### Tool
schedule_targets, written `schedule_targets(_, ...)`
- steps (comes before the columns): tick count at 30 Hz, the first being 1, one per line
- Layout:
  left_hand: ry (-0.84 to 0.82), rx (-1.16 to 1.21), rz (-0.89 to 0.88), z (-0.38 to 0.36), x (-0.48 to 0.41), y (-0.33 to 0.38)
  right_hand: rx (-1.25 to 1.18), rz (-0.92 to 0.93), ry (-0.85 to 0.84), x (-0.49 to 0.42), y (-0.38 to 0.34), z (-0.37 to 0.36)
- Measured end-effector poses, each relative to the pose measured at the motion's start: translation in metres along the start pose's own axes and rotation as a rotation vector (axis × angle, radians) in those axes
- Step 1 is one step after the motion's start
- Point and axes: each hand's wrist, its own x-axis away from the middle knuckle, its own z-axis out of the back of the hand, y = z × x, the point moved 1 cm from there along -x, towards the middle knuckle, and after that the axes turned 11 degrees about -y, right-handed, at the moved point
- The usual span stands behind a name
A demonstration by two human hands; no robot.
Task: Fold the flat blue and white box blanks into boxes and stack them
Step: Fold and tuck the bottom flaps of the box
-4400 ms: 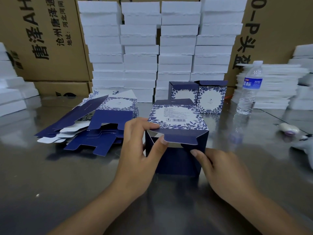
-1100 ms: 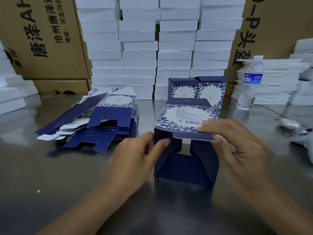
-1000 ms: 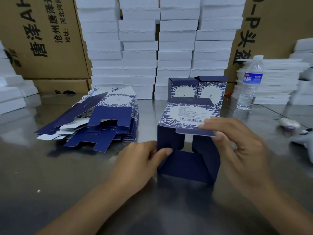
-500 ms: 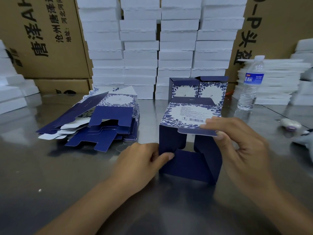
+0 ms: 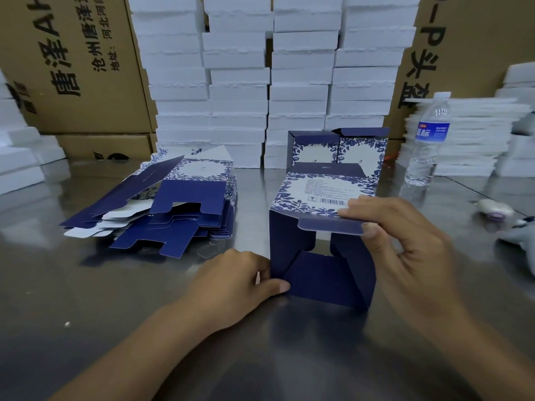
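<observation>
**Box folding, mid-fold: 1 box between both hands**

Everything here is placed off the half-folded box [image 5: 318,195], which sits on the shiny steel table [image 5: 115,299] right in front of the person.

Far left of the box there are white foam blocks [image 5: 17,157], with a big brown carton [image 5: 72,68] with black print behind them. Closer in on the box's left is the pile of flat blanks [image 5: 179,204], a messy fan of dark blue flaps and floral white panels lying flat on the table.

The left hand [image 5: 231,287] is at the box's lower left corner. Its thumb is pressed on the front edge and its fingers are curled round the side, so it's pinching that corner.

The box has its barcode panel facing up and its open end toward the person. The 2 side flaps are swung in and the bottom flap slopes inward.

The right hand [image 5: 405,241] pinches the tuck flap [image 5: 327,225] at the box's top right, fingers on the printed panel and thumb under the flap's edge.

Straight behind the box stand 2 finished boxes [image 5: 360,147] side by side, touching each other, and behind those are tall white foam stacks [image 5: 260,68].

Off to the right there's a water bottle [image 5: 428,140] standing upright. A stack of white sheets [image 5: 469,137] is past it, and a small white and purple object [image 5: 495,209] lies on the table. Can't tell what that one is.
</observation>
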Motion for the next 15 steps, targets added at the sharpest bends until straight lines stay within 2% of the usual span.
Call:
schedule_targets(6,-0.021,0.005,-0.065,-0.0024,-0.0013,-0.0009,0.013,0.003,-0.009,0.0011,0.0027,-0.0006)
schedule_targets(12,0.022,0.022,-0.091,-0.0028,0.0014,0.0011,-0.159,-0.071,0.016,0.0021,0.0019,-0.0029)
schedule_targets(15,0.024,0.002,-0.096,-0.0033,0.0019,0.0005,-0.054,-0.098,-0.026,0.0031,0.0035,-0.0037)
